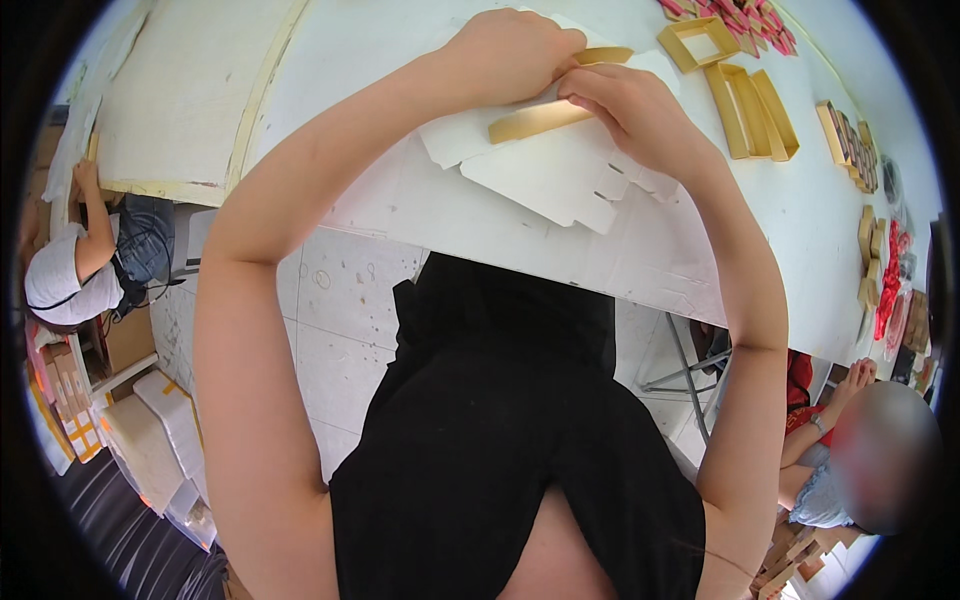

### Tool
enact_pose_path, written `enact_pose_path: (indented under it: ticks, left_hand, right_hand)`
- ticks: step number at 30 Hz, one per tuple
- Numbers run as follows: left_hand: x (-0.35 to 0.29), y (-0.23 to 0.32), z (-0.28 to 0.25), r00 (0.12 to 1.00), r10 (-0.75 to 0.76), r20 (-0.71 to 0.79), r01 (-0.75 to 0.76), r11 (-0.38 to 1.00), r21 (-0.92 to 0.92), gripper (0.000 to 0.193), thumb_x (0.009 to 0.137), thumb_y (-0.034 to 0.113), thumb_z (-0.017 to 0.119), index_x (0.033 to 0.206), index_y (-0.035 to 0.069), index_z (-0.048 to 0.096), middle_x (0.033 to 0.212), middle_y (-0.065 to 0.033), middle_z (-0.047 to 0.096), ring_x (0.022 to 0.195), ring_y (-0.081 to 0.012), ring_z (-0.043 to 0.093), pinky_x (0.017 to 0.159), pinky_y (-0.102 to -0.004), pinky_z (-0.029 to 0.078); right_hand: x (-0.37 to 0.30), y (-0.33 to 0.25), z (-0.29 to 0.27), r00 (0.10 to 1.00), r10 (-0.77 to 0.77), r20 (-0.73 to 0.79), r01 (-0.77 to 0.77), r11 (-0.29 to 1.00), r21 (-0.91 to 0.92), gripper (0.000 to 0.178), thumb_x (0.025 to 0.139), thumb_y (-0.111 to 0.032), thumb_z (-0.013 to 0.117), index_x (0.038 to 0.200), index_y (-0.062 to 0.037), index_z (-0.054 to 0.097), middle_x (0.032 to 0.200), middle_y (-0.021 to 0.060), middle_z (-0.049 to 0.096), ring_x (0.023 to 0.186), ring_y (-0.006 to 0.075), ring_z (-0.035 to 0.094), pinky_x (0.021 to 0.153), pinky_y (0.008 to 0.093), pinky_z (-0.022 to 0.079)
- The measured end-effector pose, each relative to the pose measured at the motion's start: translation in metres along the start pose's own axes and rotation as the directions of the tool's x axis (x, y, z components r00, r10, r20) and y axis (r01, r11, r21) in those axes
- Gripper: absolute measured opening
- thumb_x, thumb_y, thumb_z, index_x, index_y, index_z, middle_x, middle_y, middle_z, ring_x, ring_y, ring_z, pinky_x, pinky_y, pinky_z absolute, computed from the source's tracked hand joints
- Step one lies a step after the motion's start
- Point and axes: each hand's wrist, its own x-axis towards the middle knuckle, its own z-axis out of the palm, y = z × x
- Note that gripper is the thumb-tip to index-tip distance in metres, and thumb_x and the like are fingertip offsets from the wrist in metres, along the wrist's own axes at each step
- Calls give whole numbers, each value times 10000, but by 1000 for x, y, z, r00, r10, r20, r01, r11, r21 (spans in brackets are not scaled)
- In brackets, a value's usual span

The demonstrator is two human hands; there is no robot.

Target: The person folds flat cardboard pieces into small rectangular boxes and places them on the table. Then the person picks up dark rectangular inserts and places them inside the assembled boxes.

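Note:
Both my hands are together at the far side of the white card sheets, on a gold cardboard piece (540, 121) with upright walls. My left hand (512, 55) has its fingers curled around the piece's far part, by a raised gold flap (606, 55). From the right, my right hand (637, 108) pinches the piece near its middle, thumb and fingers pressed together. Part of the piece is hidden behind my fingers. Beneath it lie flat white die-cut card sheets (545, 190) with slots and tabs, overlapping on the white table (370, 190).
Gold open box frames (735, 110) stand right of my hands, with pink-and-gold pieces (735, 18) heaped beyond. Small boxes (848, 145) line the right side. One person (75, 270) is at the left, another (820, 455) at the right. A folding metal stand (690, 375) is under the table.

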Motion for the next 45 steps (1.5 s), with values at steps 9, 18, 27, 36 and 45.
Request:
enact_pose_path:
  ticks: [9,18,27,36,45]
  left_hand:
    - [-53,46,-39,991,-67,-119,56,994,-96,215,836,235,752,988,111,665,847,-30,675,855,-256,646,716,-382,513]
    - [-37,-2,-102,814,567,125,-571,821,3,476,720,330,778,1081,66,614,1115,-81,628,1072,-277,570,915,-409,455]
    - [-86,23,-30,749,626,-219,-631,774,55,195,691,96,768,842,88,646,928,5,664,839,-181,646,605,-283,526]
    - [-89,17,-29,793,541,-280,-579,812,-70,339,673,151,832,981,106,697,1008,3,706,749,-171,634,626,-303,540]
    - [-83,21,-12,806,490,-332,-547,831,-102,187,692,51,804,831,55,679,893,-30,694,713,-174,620,547,-268,501]
  right_hand:
    - [-13,-4,18,970,-81,-228,61,994,-96,235,820,56,624,993,-100,654,918,31,684,843,259,651,677,391,514]
    - [-67,-41,-67,935,121,-335,43,895,443,332,848,166,540,1103,4,678,1119,129,697,1030,292,681,916,345,547]
    - [-72,-33,1,986,-156,-53,159,986,57,246,732,-38,771,958,-69,677,1150,39,685,1190,256,607,1154,482,410]
    - [-58,-22,-8,984,-170,-53,176,976,125,274,767,-269,769,841,-39,638,972,55,711,1050,266,677,1035,473,489]
    - [-54,-26,8,948,-209,-240,222,975,30,259,728,-207,810,791,-30,632,971,64,671,883,245,651,695,351,548]
